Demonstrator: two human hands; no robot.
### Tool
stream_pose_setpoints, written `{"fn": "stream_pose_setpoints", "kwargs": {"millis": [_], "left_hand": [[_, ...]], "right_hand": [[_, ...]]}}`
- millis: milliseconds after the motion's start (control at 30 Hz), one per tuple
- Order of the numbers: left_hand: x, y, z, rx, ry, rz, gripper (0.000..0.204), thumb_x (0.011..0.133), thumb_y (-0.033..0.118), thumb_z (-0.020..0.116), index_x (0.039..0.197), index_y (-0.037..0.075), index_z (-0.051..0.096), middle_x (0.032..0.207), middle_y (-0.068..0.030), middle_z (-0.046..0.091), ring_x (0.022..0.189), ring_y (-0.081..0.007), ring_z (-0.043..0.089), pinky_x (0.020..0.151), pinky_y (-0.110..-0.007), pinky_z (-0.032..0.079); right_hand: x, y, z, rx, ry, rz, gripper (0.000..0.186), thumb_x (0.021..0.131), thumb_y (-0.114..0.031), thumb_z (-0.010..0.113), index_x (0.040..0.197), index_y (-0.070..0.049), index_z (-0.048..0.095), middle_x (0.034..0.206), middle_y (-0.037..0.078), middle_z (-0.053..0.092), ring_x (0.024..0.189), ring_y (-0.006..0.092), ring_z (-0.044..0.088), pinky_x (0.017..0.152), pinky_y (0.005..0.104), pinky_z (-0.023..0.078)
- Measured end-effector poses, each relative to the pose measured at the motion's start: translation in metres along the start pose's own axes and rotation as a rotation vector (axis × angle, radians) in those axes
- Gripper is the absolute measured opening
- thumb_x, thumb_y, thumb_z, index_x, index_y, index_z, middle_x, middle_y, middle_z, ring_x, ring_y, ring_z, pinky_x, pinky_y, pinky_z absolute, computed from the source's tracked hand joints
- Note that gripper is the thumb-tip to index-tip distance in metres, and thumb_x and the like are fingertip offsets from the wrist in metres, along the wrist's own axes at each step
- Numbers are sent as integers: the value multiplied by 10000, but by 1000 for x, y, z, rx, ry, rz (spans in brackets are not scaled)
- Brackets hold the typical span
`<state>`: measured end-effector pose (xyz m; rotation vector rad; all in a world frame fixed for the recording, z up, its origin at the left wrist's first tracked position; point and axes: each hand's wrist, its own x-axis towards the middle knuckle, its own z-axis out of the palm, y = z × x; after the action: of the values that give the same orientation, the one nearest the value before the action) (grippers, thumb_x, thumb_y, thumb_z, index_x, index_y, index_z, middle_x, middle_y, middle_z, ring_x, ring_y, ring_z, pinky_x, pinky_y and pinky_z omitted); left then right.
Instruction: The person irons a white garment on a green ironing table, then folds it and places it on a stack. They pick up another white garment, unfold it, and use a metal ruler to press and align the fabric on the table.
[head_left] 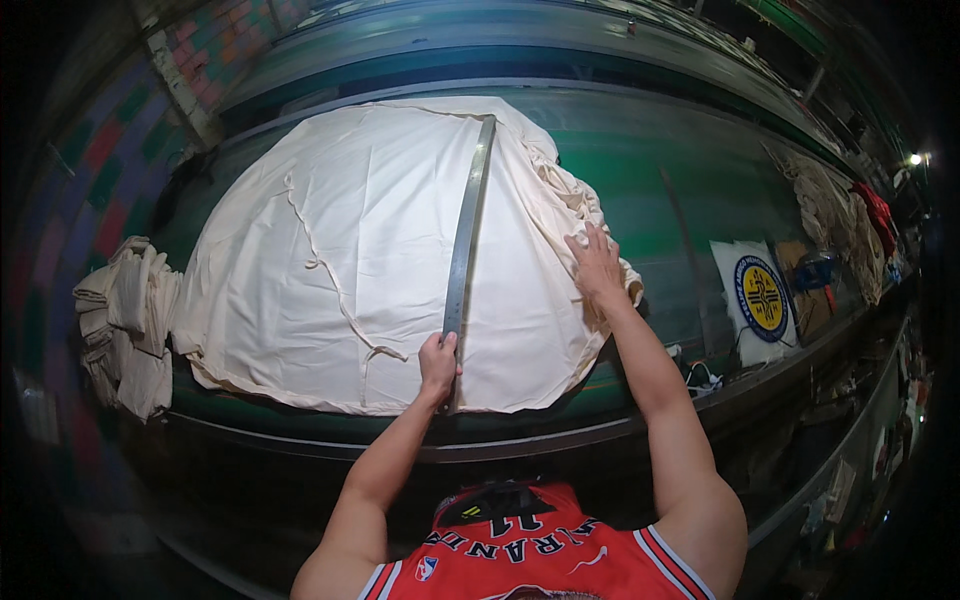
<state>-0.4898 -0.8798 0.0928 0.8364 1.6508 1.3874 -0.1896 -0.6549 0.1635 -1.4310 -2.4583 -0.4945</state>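
Observation:
A large cream cloth (270,250) lies spread over the green table, with a thin twisted strip of fabric (320,265) trailing across its left part. A long metal ruler (468,225) runs over it from the far edge to the near edge. My left hand (439,365) is closed round the ruler's near end. On the right, the cloth is gathered into a bunched, wrinkled edge (562,190). My right hand (598,265) rests on those folds with its fingers stretched out and apart.
A stack of folded cream cloth (130,320) sits at the table's left end. To the right are a white sheet with a round blue and yellow emblem (762,297), a blue object (815,268) and crumpled beige cloth (825,200). A metal rail (540,443) edges the table's near side.

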Motion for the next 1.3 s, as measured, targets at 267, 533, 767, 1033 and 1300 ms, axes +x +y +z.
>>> {"fn": "stream_pose_setpoints", "kwargs": {"millis": [267,533,767,1033,1300], "left_hand": [[38,26,74,-110,35,-29,302,1023,235,582,839,-5,579,623,-29,506,436,-143,533,389,-313,425],[54,35,103,-53,3,-133,302,1016,231,588,830,-5,563,624,-44,517,430,-155,539,392,-327,414],[7,20,71,24,60,-100,295,1018,231,587,855,-13,567,659,-59,538,431,-157,530,395,-332,421],[-42,-11,61,-100,81,-137,258,1032,222,577,876,17,578,682,-15,503,454,-113,477,382,-285,424],[-59,-20,65,-214,94,-112,244,1043,218,555,896,27,595,668,-4,519,450,-95,473,376,-276,401]], "right_hand": [[7,68,27,185,-534,331,409,891,-146,609,1279,-32,662,1265,212,667,1152,388,671,952,487,542],[18,105,-28,37,-987,398,376,843,-212,639,1181,-93,752,1198,169,735,1120,302,717,908,395,566],[32,93,-6,33,-487,367,361,836,-248,696,1139,-62,754,1400,163,549,1273,332,554,1009,453,499],[22,84,27,93,-651,386,535,876,-343,732,1246,37,666,1457,213,426,1313,401,494,1085,518,439],[21,88,30,131,-636,347,587,879,-434,764,1224,34,680,1453,219,449,1279,409,539,1037,509,485]]}}
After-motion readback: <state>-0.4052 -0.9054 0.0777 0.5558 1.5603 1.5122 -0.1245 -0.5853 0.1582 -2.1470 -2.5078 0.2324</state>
